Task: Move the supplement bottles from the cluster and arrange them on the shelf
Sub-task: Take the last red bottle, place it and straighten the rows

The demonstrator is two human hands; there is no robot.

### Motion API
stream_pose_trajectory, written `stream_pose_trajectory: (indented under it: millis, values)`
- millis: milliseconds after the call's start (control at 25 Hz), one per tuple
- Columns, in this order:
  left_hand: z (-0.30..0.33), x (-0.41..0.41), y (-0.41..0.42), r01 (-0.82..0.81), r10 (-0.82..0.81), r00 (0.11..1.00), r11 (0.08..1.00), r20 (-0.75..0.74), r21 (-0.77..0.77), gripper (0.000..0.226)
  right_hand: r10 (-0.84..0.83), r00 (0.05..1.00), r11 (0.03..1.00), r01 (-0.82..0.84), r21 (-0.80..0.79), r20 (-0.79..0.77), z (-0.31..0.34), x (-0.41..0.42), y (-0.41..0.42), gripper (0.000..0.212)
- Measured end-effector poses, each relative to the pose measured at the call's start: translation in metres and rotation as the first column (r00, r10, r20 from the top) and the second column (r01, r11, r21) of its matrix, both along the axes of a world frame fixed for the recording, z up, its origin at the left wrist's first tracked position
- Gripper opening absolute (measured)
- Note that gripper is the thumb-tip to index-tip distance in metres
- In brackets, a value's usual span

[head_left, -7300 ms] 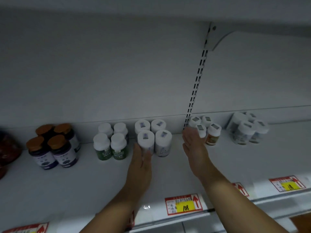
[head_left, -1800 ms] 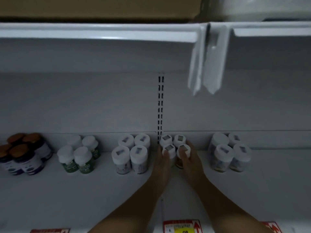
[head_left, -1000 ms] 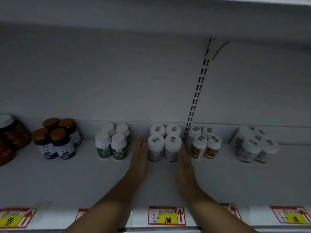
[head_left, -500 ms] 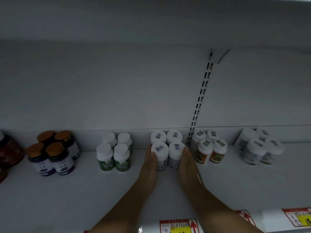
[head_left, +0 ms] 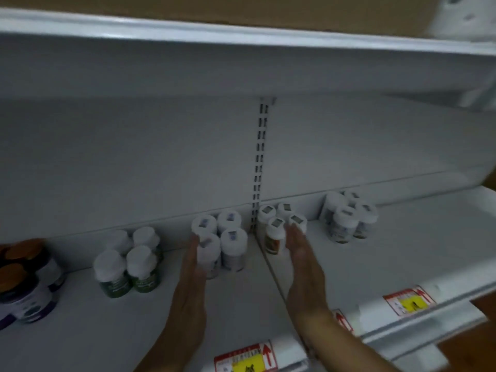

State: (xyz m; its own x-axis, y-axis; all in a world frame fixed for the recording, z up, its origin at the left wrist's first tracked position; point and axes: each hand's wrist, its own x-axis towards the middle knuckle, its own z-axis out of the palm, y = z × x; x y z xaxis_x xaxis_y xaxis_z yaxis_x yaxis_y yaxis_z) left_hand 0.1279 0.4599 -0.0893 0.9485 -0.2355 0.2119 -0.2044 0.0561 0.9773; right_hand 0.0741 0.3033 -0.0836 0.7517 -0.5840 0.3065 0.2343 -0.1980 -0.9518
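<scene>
On the white shelf (head_left: 402, 264) the bottles stand in clusters of four: four green-labelled (head_left: 128, 261), four white ones (head_left: 220, 240), four orange-labelled (head_left: 279, 224), four more (head_left: 349, 216) to the right. At far left, brown-capped jars (head_left: 26, 280), count unclear. The left hand (head_left: 192, 285) lies flat, fingers straight, against the white ones; the right hand (head_left: 303, 261), also flat and empty, touches the orange-labelled group.
</scene>
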Motion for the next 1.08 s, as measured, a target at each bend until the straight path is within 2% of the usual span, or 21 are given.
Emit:
stream_pose_trajectory:
  millis: [80,200,320,360,440,520,640,800,920,1000,1080]
  values:
    - [0.021,-0.017,-0.025,0.091,-0.091,0.996,0.994,0.0,-0.068,0.078,-0.123,0.991,0.987,0.117,0.11,0.055,0.015,-0.018,-0.045,0.065]
    - [0.027,-0.032,-0.077,0.159,-0.161,0.985,0.987,0.06,0.038,0.058,-0.241,0.967,0.947,0.216,0.237,0.085,0.024,-0.038,-0.11,0.063]
    - [0.011,-0.041,-0.13,0.232,-0.232,0.973,0.968,-0.012,0.099,0.039,-0.268,0.96,0.92,0.231,0.316,0.078,0.017,-0.063,-0.174,0.04]
    - [0.008,-0.042,-0.147,0.24,-0.238,0.971,0.964,-0.033,0.112,0.037,-0.258,0.965,0.915,0.226,0.335,0.055,0.01,-0.068,-0.195,0.039]
    - [0.0,-0.044,-0.189,0.214,-0.21,0.977,0.957,-0.042,0.195,0.033,-0.211,0.977,0.913,0.201,0.356,-0.011,-0.005,-0.075,-0.236,0.04]
    - [-0.005,-0.047,-0.233,0.169,-0.16,0.986,0.943,-0.053,0.287,0.042,-0.112,0.989,0.919,0.141,0.367,-0.1,-0.019,-0.078,-0.278,0.041]
    - [-0.017,-0.044,-0.287,0.063,-0.042,0.996,0.954,-0.078,0.295,0.052,0.026,0.983,0.929,0.044,0.368,-0.182,-0.03,-0.074,-0.345,0.042]
    - [-0.038,-0.013,-0.309,-0.106,0.151,0.951,0.979,-0.27,0.175,0.056,0.172,0.955,0.916,-0.065,0.395,-0.243,-0.046,-0.047,-0.372,0.048]
    - [-0.051,0.003,-0.309,-0.162,0.215,0.934,0.967,-0.287,0.197,0.066,0.317,0.892,0.936,-0.24,0.256,-0.322,-0.049,-0.014,-0.349,0.063]
    - [-0.051,0.008,-0.314,-0.161,0.202,0.933,0.974,-0.296,0.157,0.072,0.315,0.863,0.949,-0.278,0.149,-0.394,-0.037,0.01,-0.332,0.059]
    - [-0.041,0.008,-0.328,-0.115,0.115,0.936,0.993,-0.333,0.02,0.063,0.293,0.877,0.956,-0.281,0.089,-0.381,-0.03,0.029,-0.319,0.054]
